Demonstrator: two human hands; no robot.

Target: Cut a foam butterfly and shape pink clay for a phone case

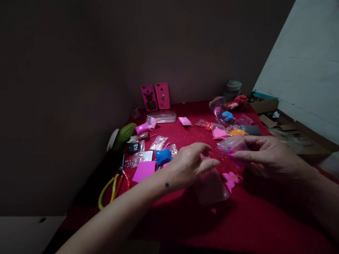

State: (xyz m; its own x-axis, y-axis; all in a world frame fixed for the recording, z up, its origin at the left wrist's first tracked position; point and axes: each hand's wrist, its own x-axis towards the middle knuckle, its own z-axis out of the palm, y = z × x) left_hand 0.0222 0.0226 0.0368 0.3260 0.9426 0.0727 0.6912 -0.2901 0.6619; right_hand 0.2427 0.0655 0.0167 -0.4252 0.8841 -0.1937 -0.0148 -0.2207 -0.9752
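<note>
Right hand pinching a plastic bag, left hand parting its fingers

The right hand (272, 155) is holding a small clear plastic bag (234, 143) between thumb and fingers, narrowly closed; the grip is probably keeping the thin film steady and raised. Pink and green bits are showing inside.

The left hand (188, 164) is hovering with thumb and index finger moderately apart, seemingly gripping nothing; whether its hidden fingers are touching the translucent phone case (212, 190) below is impossible to tell. That case is lying flat on the red-covered counter (265, 222), likely for stability, beside a pink butterfly-shaped piece (231, 180). Two pink phone cases (162, 96) are standing upright behind, perhaps keeping their designs visible.
</note>
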